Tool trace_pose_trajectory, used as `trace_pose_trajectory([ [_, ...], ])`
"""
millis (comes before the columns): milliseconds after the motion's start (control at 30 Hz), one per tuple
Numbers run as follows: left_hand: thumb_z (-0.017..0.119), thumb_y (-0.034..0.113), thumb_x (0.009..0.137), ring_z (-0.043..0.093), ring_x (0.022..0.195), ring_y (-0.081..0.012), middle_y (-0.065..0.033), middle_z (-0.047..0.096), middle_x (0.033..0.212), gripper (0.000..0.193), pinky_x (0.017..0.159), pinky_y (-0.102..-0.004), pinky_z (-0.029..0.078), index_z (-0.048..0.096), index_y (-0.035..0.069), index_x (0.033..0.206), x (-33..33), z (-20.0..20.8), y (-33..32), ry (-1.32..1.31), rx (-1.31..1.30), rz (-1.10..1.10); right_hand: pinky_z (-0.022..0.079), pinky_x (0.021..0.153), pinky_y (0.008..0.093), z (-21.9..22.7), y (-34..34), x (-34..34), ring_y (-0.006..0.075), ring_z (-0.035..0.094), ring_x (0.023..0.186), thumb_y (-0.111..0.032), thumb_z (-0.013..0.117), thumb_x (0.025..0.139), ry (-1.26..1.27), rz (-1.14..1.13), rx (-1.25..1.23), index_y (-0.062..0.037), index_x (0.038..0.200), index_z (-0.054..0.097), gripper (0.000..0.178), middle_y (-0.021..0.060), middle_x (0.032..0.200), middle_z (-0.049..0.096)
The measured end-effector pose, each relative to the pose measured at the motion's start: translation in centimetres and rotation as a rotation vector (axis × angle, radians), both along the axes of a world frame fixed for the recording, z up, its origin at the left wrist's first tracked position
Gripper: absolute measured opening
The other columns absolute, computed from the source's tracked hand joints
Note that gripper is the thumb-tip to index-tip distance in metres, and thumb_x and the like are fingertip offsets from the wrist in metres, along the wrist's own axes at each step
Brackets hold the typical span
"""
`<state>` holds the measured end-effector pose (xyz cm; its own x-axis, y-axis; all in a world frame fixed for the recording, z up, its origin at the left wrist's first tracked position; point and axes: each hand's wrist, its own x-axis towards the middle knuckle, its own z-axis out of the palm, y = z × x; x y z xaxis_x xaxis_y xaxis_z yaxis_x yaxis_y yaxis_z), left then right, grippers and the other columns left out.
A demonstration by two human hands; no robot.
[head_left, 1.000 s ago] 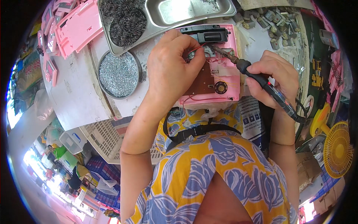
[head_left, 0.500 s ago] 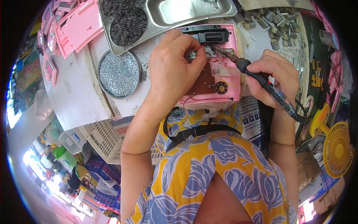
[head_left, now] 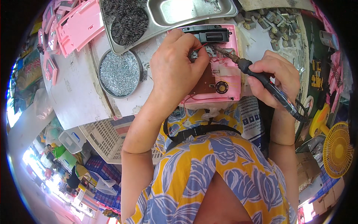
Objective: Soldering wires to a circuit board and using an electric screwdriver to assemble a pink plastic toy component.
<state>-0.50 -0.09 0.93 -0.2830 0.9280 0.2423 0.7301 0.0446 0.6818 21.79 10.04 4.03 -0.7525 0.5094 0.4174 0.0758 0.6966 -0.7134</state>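
A pink plastic casing (head_left: pixel 233 84) lies in front of me, with a brown board (head_left: pixel 205 83), a round black part (head_left: pixel 222 87) and a black housing (head_left: pixel 214 36) in it. My right hand (head_left: pixel 274 76) is closed around the black handle of a soldering iron (head_left: pixel 257 72). The iron's tip points left into the casing, just below the black housing. Over the casing's left part, my left hand (head_left: pixel 181 61) pinches a thin red wire (head_left: pixel 203 46) near that tip. My palm hides some of the board, and whether tip and wire touch is too small to tell.
Left of the casing stands a round tin (head_left: pixel 119 74) of small metal screws. Behind it, a metal tray (head_left: pixel 175 16) holds dark springs (head_left: pixel 128 26). Small motors (head_left: pixel 278 28) lie at the back right, pink panels (head_left: pixel 80 24) at the back left. A yellow fan (head_left: pixel 337 149) stands at right.
Both hands have shifted very slightly to the right. The soldering iron's tip stays at about the same spot in the casing, and the left hand keeps its pinch.
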Motion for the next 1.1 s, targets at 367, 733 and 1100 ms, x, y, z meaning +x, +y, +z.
trace_pose_trajectory([
  [367,0.074,0.012,0.076,0.061,0.065,-0.0263,-0.0070,0.060,0.081,0.010,0.057,-0.0387,0.048,0.066,0.008,0.078,0.1,0.0,0.0,-0.010,-0.021,0.007,0.042,0.051,0.0281,0.0,0.0,0.1,0.0180,0.056,0.056,-0.005,0.081,0.073,0.002,0.004,-0.001,-0.0056,0.092,0.068,0.023,0.0049,0.068,0.060],
  [733,0.074,0.013,0.076,0.061,0.067,-0.0276,-0.0073,0.060,0.081,0.010,0.058,-0.0393,0.049,0.066,0.008,0.078,0.2,0.1,0.0,0.009,-0.037,0.016,0.043,0.051,0.0281,-0.2,0.0,0.0,0.0179,0.056,0.056,-0.005,0.081,0.074,0.014,-0.003,0.003,-0.0049,0.092,0.068,0.023,0.0049,0.068,0.061],
  [1100,0.075,0.013,0.075,0.061,0.066,-0.0267,-0.0074,0.060,0.081,0.011,0.057,-0.0391,0.049,0.066,0.008,0.078,0.3,0.1,0.1,0.007,-0.038,0.024,0.038,0.049,0.0269,0.1,-0.1,1.1,0.0150,0.052,0.054,-0.004,0.080,0.075,0.062,0.002,-0.020,-0.0022,0.093,0.067,0.023,0.0046,0.068,0.060],
])
